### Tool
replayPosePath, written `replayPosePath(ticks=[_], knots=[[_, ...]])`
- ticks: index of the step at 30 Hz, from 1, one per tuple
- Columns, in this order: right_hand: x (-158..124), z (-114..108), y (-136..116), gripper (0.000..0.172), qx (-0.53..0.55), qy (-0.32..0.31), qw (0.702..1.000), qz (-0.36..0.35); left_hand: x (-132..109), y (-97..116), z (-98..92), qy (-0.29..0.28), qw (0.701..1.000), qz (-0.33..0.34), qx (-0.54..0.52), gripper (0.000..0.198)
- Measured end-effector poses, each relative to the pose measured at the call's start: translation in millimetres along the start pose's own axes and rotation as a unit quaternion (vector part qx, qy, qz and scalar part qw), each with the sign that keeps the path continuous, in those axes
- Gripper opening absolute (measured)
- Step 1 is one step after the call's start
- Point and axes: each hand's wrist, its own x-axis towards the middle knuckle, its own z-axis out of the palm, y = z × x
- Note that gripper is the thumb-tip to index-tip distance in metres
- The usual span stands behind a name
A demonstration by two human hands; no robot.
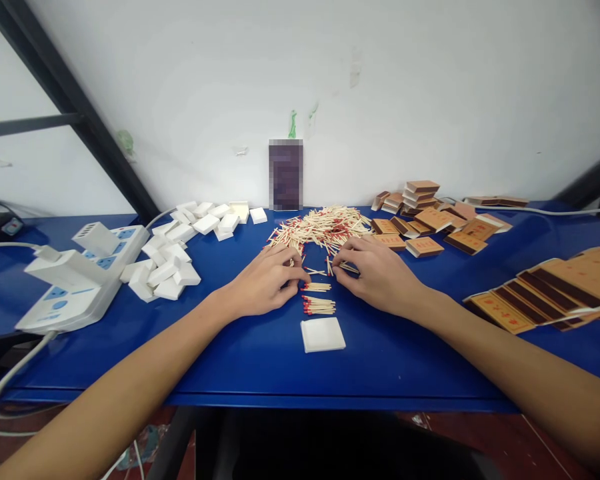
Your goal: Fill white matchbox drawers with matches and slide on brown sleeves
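Note:
In the head view my left hand (273,280) rests at the near left edge of the match pile, thumb and fingers drawn together. Whatever its fingertips hold is hidden. Across from it, my right hand (375,272) curls its fingers and thumb around a few matches lying partly under them. Between the hands lie a few loose matches (317,271). Nearer me are a small row of matches (318,287) and a thicker bundle (320,305), red heads to the left. Closest to me lies a white matchbox tray (323,335). The big loose match pile (325,225) spreads behind both hands.
White trays (173,260) are heaped at left beside a power strip (100,287) with plugged-in chargers. Brown matchbox sleeves (430,220) lie at back right, with flattened ones (555,287) fanned at far right. A pixelated dark rectangle (286,175) stands against the wall.

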Motion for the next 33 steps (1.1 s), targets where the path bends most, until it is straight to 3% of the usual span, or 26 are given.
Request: replayPosePath(ticks=[6, 13, 22, 27, 33], knots=[[1.7, 0.5, 5.5, 0.022, 0.016, -0.018, 0.999, -0.028, -0.1, 0.2, 1.2, 0.031, 0.999, -0.026, 0.019, 0.033], [4.3, -2.1, 4.6, 0.022, -0.031, -0.058, 0.996, -0.054, 0.0, -1.5, 5.9, 0.012, 0.996, -0.079, 0.031, 0.035], [4.2, -3.4, 8.0, 0.024, -0.092, -0.092, 0.988, -0.084, 0.4, -1.0, 4.6, 0.007, 0.997, -0.068, 0.029, 0.032], [7.9, -4.0, 9.1, 0.024, -0.087, -0.069, 0.990, -0.087, 0.3, -0.9, 5.2, 0.013, 0.998, -0.058, 0.020, 0.032], [18.8, -0.7, -2.9, 0.019, -0.007, -0.007, 0.998, -0.069, 1.2, 0.4, 3.5, 0.027, 0.998, -0.051, 0.007, 0.027]])
